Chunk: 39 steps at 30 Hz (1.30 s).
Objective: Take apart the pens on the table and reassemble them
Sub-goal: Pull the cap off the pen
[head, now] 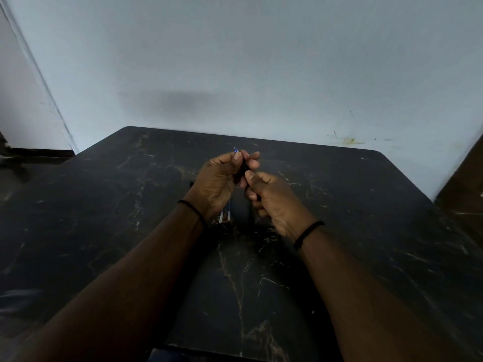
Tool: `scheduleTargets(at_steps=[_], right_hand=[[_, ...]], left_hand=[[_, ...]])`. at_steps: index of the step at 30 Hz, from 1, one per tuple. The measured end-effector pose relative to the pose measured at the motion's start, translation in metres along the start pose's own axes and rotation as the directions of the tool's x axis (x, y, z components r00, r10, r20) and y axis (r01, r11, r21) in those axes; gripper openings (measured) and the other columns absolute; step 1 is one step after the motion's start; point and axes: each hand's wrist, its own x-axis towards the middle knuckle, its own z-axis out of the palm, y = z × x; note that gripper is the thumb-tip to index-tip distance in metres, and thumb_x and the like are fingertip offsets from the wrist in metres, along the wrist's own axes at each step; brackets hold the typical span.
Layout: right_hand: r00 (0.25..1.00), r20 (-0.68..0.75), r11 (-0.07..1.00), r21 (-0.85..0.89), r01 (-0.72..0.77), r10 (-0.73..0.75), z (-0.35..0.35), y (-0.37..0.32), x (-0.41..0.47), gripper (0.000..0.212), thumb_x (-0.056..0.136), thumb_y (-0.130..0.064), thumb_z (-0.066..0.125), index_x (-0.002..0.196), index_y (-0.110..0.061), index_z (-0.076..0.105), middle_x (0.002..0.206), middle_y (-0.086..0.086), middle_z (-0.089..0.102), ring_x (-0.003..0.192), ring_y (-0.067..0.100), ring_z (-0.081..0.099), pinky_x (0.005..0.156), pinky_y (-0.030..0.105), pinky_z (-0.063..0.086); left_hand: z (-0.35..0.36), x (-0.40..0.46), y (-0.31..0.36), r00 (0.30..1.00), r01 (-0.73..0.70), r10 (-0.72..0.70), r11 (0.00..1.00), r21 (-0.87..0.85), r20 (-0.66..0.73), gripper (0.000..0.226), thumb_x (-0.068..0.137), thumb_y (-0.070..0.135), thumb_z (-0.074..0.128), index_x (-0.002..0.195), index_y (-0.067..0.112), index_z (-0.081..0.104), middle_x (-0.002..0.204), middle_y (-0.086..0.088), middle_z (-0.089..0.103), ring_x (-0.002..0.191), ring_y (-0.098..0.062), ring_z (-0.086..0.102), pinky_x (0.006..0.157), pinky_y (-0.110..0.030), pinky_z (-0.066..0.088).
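Both hands meet above the middle of the black marble-patterned table (pixel 130 231). My left hand (pixel 219 178) is shut on the front part of a black pen (pixel 244 167), whose blue refill tip (pixel 236 149) sticks out past the fingers toward the wall. My right hand (pixel 274 202) grips the rear of the same black pen, thumb on top. Two thin refills (pixel 225 215) with clear ends lie on the table under my left hand, partly hidden by it. A dark pen part (pixel 251 215) lies beside them, hard to make out.
A pale wall stands right behind the table's far edge. A brown piece of furniture (pixel 465 184) is at the right edge, and a doorway with dark floor at the far left. Both wrists wear thin black bands.
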Motion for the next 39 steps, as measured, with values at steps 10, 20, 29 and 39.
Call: scheduleTargets(at_steps=[10,20,29,39], right_hand=[[0.981,-0.149,0.985,-0.139,0.107,-0.127,0.002,0.007,0.000,0.030,0.106,-0.030,0.044,0.093,-0.020,0.068,0.068,-0.002,0.054,0.047,-0.001,0.040,0.049,0.018,0.031],[0.951,-0.224,0.963,-0.213,0.166,-0.214,0.003,0.013,0.002,0.029,0.103,-0.032,0.050,0.111,-0.009,0.067,0.072,0.004,0.065,0.040,-0.001,0.046,0.051,0.020,0.033],[0.958,-0.209,0.972,-0.165,0.166,-0.199,0.001,0.014,0.001,0.009,0.096,-0.019,0.065,0.097,-0.024,0.057,0.077,0.001,0.065,0.051,-0.004,0.052,0.049,0.016,0.040],[0.951,-0.221,0.960,-0.222,0.168,-0.218,-0.001,0.016,0.004,0.013,0.100,-0.023,0.056,0.091,-0.016,0.062,0.081,0.003,0.067,0.062,0.011,0.053,0.055,0.026,0.042]], left_hand=[[-0.004,0.000,-0.003,0.999,0.013,-0.012,0.999,0.038,-0.041,0.024,0.085,0.024,0.063,0.101,0.009,0.072,0.104,-0.012,0.073,0.085,-0.024,0.068,0.054,-0.034,0.052],[-0.004,-0.002,-0.003,1.000,-0.005,0.006,1.000,0.025,-0.022,0.017,0.087,0.019,0.062,0.091,0.008,0.073,0.092,-0.011,0.069,0.077,-0.033,0.062,0.047,-0.034,0.046],[-0.010,0.002,-0.003,0.988,0.010,0.020,0.982,0.190,-0.155,0.016,0.076,0.029,0.069,0.085,0.021,0.079,0.087,0.001,0.074,0.099,-0.029,0.051,0.080,-0.041,0.035],[-0.009,0.000,0.000,0.979,0.025,0.017,0.979,0.201,-0.203,0.015,0.091,0.016,0.062,0.088,0.019,0.076,0.085,0.005,0.073,0.072,-0.008,0.048,0.061,-0.024,0.033]])
